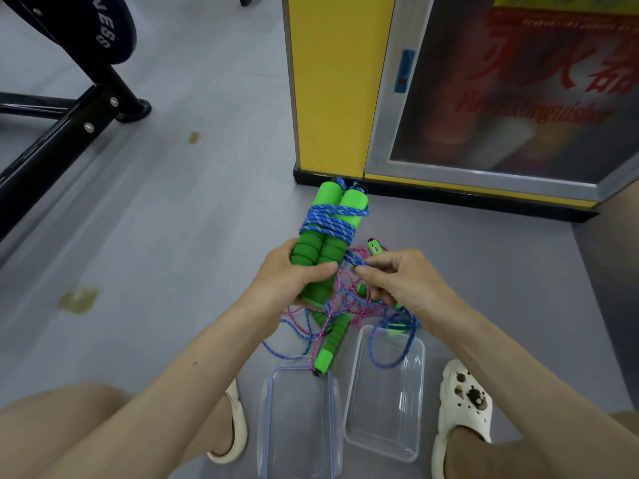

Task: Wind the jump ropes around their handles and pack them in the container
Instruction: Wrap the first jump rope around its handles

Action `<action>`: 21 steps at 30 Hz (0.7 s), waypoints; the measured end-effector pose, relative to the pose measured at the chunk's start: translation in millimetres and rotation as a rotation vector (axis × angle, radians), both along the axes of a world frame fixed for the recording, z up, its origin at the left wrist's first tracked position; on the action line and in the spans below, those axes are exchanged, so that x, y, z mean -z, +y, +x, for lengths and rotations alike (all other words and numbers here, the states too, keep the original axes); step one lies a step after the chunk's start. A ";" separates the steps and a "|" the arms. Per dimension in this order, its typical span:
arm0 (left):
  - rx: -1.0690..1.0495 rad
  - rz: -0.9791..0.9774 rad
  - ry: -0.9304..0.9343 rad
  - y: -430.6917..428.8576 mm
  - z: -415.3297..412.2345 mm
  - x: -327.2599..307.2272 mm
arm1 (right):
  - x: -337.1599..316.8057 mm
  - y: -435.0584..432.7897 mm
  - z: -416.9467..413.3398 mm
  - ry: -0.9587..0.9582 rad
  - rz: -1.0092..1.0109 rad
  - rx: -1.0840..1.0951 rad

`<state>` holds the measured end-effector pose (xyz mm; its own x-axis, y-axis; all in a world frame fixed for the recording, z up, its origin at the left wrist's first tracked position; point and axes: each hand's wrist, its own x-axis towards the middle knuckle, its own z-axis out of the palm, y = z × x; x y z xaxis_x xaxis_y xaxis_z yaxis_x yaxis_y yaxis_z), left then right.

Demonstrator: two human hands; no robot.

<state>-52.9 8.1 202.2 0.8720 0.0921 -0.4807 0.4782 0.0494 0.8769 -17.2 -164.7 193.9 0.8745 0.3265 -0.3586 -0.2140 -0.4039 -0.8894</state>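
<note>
**First rope half wound, nothing packed yet**

The blue rope [330, 221] is going round the paired green handles [326, 205], with a thick band of turns already on the upper half. The lower half is bare, and a long tail trails down to the floor. The left hand [294, 276] grips the two handles together low down, fingers [321, 267] curled right round the foam. The right hand [401, 280] pinches the loose blue strand just beside the bundle, thumb and forefinger closed on it and the other fingers curled in.

So by my reckoning rope one is about midway. Below the hands a pink rope [361, 307] lies tangled on the floor with the blue slack, its own green handle [332, 344] not wound at all (a second one peeks out further back).

The clear container [383, 416] sits open on the floor between the feet. Nothing is packed in it, though a loop of the blue slack lies across its far end. The lid [297, 426] lies just beside it.

That leaves finishing this winding, doing the pink rope, then packing both.
</note>
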 end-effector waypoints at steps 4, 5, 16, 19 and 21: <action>0.030 0.132 -0.086 -2.3 0.2 2.7 | 4.2 1.1 2.8 -0.064 -0.138 0.024; 0.041 0.221 -0.129 -2.2 0.3 5.5 | 4.1 0.8 2.9 -0.019 -0.091 0.066; 0.171 1.147 -0.301 -17.1 -5.7 15.1 | 0.4 4.6 2.0 0.192 -0.001 0.021; 0.180 1.195 -0.295 -16.0 -5.5 18.0 | 2.3 4.4 3.0 0.173 -0.075 -0.026; 0.202 1.252 -0.282 -13.8 -5.4 19.5 | 3.6 3.8 3.2 0.170 -0.087 -0.033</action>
